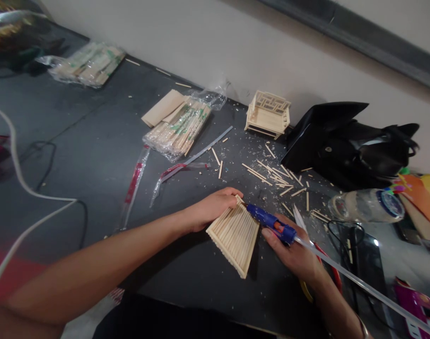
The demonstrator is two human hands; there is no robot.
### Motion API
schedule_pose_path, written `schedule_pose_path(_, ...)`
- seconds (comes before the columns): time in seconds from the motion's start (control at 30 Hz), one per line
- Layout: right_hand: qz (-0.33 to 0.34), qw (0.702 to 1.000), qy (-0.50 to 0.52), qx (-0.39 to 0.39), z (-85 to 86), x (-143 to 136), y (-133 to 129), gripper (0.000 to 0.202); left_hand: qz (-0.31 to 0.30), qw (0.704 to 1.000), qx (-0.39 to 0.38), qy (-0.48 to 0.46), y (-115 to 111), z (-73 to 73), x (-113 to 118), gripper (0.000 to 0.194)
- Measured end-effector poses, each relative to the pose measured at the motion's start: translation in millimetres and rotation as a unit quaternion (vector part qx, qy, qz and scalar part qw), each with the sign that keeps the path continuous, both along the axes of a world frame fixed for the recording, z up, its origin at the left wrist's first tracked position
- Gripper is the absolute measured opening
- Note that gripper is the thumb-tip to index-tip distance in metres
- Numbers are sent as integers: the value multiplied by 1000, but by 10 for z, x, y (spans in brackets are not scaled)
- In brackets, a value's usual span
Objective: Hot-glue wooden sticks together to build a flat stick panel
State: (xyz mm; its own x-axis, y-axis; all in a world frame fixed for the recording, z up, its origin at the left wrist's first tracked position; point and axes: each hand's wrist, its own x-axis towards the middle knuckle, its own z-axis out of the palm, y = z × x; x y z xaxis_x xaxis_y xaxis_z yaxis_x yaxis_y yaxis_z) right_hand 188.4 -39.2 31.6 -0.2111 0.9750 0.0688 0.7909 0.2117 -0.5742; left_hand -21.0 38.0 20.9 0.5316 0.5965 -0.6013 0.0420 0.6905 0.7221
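A small panel of wooden sticks [236, 230], laid side by side with a raised edge, is tilted above the dark table. My left hand [215, 207] grips its far left corner with closed fingers. In my right hand [292, 252] is a blue hot glue gun [267, 217], a long clear glue stick [356, 282] running out of its back. The gun's nozzle points at the panel's far edge, close to my left fingertips; whether it touches cannot be made out. Scissors [299, 219] with red handles lie partly hidden behind my right hand.
Loose cut sticks [274, 174] and crumbs litter the table beyond my hands. A small stick-built piece of furniture [267, 115] stands by the wall, beside a black bag [335, 141]. Bagged sticks [181, 125], a glass jar [366, 205] and a white cable [20, 174] lie around.
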Motion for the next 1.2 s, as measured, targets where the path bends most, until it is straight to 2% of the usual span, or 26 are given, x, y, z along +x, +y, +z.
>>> schedule_pose_path(0.13, -5, 1000, -9, -17, 18, 17, -17, 27, -2, 1000, -4, 8, 1, -3, -2, 47)
schedule_pose_path(0.37, -8, 1000, -17, -2, 18, 51, -36, 31, 5, 1000, -8, -2, 1, -22, -4, 47)
schedule_pose_path(0.63, -7, 1000, -16, -8, 37, 60, -53, 31, 8, 1000, -18, 20, 10, 61, 4, 48)
schedule_pose_path(0.9, 1, 1000, -18, -14, 95, 62, -49, 30, 10, 1000, -13, -2, 4, -5, -4, 47)
schedule_pose_path(1.2, 11, 1000, -21, -13, 109, 73, -61, 30, 8, 1000, -22, 12, 16, 20, 4, 49)
